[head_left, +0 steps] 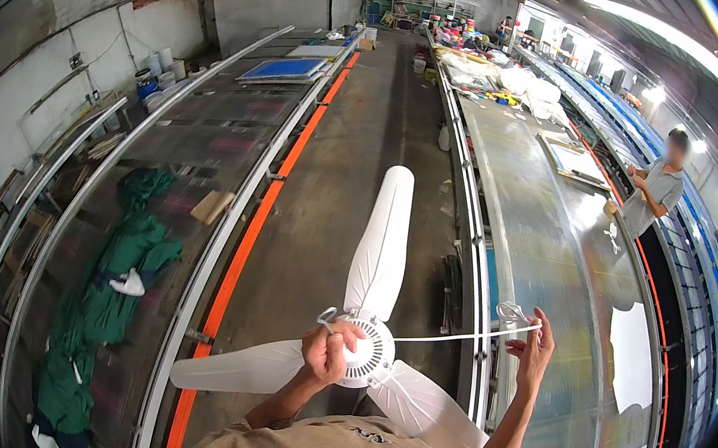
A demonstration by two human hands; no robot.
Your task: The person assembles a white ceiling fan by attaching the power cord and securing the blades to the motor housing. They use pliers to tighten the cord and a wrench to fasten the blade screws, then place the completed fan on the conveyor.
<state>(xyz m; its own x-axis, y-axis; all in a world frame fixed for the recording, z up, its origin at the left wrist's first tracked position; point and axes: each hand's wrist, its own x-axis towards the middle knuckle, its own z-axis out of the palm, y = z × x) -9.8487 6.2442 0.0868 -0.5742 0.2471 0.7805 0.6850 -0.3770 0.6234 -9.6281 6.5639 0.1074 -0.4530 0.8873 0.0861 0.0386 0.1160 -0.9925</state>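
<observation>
A white three-bladed ceiling fan (384,249) hangs in front of my body, over the aisle. My left hand (326,353) is closed in a fist at the vented hub (376,350), gripping the fan near its top. A small metal hook (327,316) sticks out above that fist. From the hub a white cord (452,336) runs taut to the right. My right hand (533,346) pinches this cord between thumb and fingers, the other fingers partly raised. Beside it, a looped bundle of cord (511,313) hangs over the right table's edge.
Long tables flank the aisle (371,119). Green cloth (113,284) and a cardboard piece (212,206) lie on the left one, a blue framed panel (284,69) farther back. On the right table (543,236) are a frame (574,160) and white sheets (630,357). A person (657,192) stands beyond.
</observation>
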